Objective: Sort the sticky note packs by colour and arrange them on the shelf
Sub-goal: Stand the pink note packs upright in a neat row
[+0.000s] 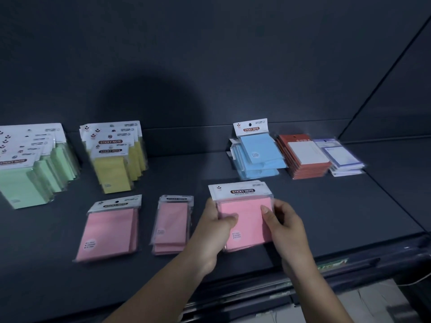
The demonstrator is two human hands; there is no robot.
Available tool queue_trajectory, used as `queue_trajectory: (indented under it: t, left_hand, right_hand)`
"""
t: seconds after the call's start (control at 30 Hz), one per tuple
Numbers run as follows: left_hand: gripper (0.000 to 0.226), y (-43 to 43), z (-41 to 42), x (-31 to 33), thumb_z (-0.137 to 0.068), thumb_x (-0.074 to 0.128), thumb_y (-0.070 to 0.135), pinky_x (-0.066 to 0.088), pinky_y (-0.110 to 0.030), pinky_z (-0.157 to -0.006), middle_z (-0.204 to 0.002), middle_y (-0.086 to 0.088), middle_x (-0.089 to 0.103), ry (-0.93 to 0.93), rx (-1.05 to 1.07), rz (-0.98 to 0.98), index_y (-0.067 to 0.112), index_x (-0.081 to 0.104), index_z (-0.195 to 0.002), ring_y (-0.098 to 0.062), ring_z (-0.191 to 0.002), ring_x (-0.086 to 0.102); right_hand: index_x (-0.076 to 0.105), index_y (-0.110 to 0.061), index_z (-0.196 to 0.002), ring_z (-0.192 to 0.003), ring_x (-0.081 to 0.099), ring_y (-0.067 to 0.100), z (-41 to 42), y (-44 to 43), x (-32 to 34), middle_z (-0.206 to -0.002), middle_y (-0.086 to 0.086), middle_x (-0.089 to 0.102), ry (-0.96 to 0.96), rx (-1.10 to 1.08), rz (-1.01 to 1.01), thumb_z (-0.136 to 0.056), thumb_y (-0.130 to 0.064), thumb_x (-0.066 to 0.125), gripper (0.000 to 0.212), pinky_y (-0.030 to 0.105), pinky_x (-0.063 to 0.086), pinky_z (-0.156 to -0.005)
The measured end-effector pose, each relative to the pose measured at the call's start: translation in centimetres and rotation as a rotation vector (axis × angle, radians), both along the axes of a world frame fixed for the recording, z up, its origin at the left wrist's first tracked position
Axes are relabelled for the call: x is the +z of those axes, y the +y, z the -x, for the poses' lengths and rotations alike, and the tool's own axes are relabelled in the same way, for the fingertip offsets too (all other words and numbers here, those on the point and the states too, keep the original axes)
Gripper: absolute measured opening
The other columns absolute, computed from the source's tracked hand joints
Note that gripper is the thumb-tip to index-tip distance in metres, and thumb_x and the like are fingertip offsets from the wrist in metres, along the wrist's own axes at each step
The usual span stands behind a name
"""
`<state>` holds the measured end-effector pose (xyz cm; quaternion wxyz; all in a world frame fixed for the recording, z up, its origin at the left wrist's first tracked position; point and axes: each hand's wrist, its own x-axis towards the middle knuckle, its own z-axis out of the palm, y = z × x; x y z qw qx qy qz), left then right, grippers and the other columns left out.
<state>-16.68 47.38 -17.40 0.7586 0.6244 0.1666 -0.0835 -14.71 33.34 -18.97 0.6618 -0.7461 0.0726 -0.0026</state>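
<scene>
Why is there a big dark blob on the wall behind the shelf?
Head view: a soft round shadow on the back wall, probably the person's own head blocking light from behind; the green packs at the left edge look smeared.

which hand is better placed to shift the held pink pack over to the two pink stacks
Left. The left hand grips the pink plastic-wrapped sticky note pack on the side facing both pink stacks; the right hand is farther away.

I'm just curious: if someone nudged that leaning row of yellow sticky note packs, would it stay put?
Probably not. The yellow packs stand propped, overlapping one another, so a push would likely topple or fan them out. Their clear glossy sleeves look slippery on the dark shelf, so they may slide. Each pack looks small, light and fairly stiff.
</scene>
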Motion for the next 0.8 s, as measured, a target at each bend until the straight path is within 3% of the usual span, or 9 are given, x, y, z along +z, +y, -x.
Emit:
queue_trajectory:
  t: [0.07, 0.13, 0.17, 0.23, 0.33, 0.47, 0.6, 0.73, 0.8]
  left_hand:
    - [0.03, 0.1, 0.0, 0.1, -0.093, 0.051, 0.005, 0.049, -0.017, -0.072, -0.105, 0.008, 0.066, -0.082, -0.051, -0.066, 0.031, 0.05, -0.108, -0.004, -0.094, 0.062]
    - [0.034, 0.3, -0.1, 0.3, -0.094, 0.049, 0.006, 0.048, -0.016, -0.077, -0.109, 0.012, 0.064, -0.189, -0.077, -0.144, 0.035, 0.048, -0.111, -0.001, -0.099, 0.061]
    - [0.037, 0.5, -0.3, 0.4, -0.094, 0.049, 0.006, 0.047, -0.018, -0.081, -0.111, 0.013, 0.064, -0.242, -0.086, -0.18, 0.037, 0.047, -0.113, 0.0, -0.102, 0.06]
    - [0.041, 1.0, -0.4, 0.4, -0.093, 0.049, 0.004, 0.046, -0.019, -0.089, -0.114, 0.015, 0.063, -0.328, -0.093, -0.245, 0.037, 0.044, -0.117, 0.003, -0.106, 0.057]
    - [0.053, 1.6, -0.4, 0.0, -0.092, 0.05, 0.001, 0.041, -0.007, -0.09, -0.12, 0.02, 0.056, -0.409, -0.089, -0.319, 0.037, 0.036, -0.128, 0.01, -0.111, 0.051]
    - [0.066, 1.6, -0.1, -0.8, -0.089, 0.052, -0.003, 0.03, 0.009, -0.077, -0.118, 0.04, 0.04, -0.427, -0.095, -0.38, 0.047, 0.026, -0.123, 0.031, -0.106, 0.036]
    - [0.054, 1.2, -0.6, -1.5, -0.09, 0.055, 0.004, 0.029, 0.009, -0.077, -0.126, 0.016, 0.047, -0.421, -0.068, -0.449, 0.042, 0.031, -0.119, 0.031, -0.105, 0.036]
    - [0.049, 1.6, -1.0, -1.8, -0.089, 0.056, 0.003, 0.029, 0.008, -0.078, -0.114, 0.026, 0.047, -0.444, -0.042, -0.493, 0.04, 0.035, -0.112, 0.031, -0.102, 0.038]
    - [0.048, 2.0, -1.1, -2.1, -0.09, 0.055, 0.004, 0.028, 0.009, -0.078, -0.112, 0.031, 0.046, -0.428, -0.072, -0.51, 0.038, 0.033, -0.116, 0.033, -0.1, 0.037]
  right_hand:
    - [0.055, -0.011, -0.113, -0.091, 0.061, 0.01, 0.0, -0.1, 0.0, -0.106, 0.006, 0.064, -0.004, -0.025, -0.122, -0.089, -0.006, 0.057, 0.025, 0.017, 0.052, -0.074]
    - [0.049, -0.01, -0.127, -0.102, 0.06, 0.015, -0.3, -0.3, 0.3, -0.116, 0.008, 0.061, 0.008, -0.018, -0.211, -0.088, -0.007, 0.059, 0.04, 0.024, 0.052, -0.086]
    - [0.048, -0.01, -0.129, -0.105, 0.061, 0.016, -0.4, -0.4, 0.5, -0.116, 0.008, 0.063, -0.009, 0.003, -0.234, -0.087, -0.007, 0.059, 0.043, 0.027, 0.052, -0.089]
    - [0.054, -0.011, -0.124, -0.097, 0.065, 0.011, -0.7, -0.5, 0.9, -0.104, 0.001, 0.071, -0.099, 0.064, -0.253, -0.086, -0.002, 0.058, 0.039, 0.021, 0.055, -0.08]
    - [0.056, -0.016, -0.119, -0.094, 0.065, 0.006, -0.9, -0.7, 0.8, -0.098, -0.005, 0.072, -0.194, 0.131, -0.236, -0.083, 0.006, 0.057, 0.042, 0.017, 0.053, -0.079]
    - [0.052, -0.022, -0.118, -0.101, 0.062, 0.004, -1.0, -1.0, -0.1, -0.106, -0.007, 0.07, -0.21, 0.215, -0.171, -0.083, 0.01, 0.056, 0.048, 0.015, 0.05, -0.082]
    - [0.049, -0.028, -0.116, -0.103, 0.061, 0.002, -1.3, -0.8, -0.3, -0.108, -0.01, 0.066, -0.265, 0.233, -0.042, -0.085, 0.009, 0.056, 0.049, 0.015, 0.048, -0.086]
    - [0.047, -0.029, -0.116, -0.103, 0.061, 0.001, -1.8, -0.9, -0.2, -0.108, -0.016, 0.065, -0.297, 0.264, 0.009, -0.085, 0.006, 0.058, 0.048, 0.015, 0.049, -0.086]
    - [0.045, -0.029, -0.117, -0.105, 0.06, 0.002, -1.9, -0.8, -0.5, -0.112, -0.011, 0.065, -0.266, 0.278, 0.006, -0.085, 0.008, 0.058, 0.05, 0.02, 0.049, -0.089]
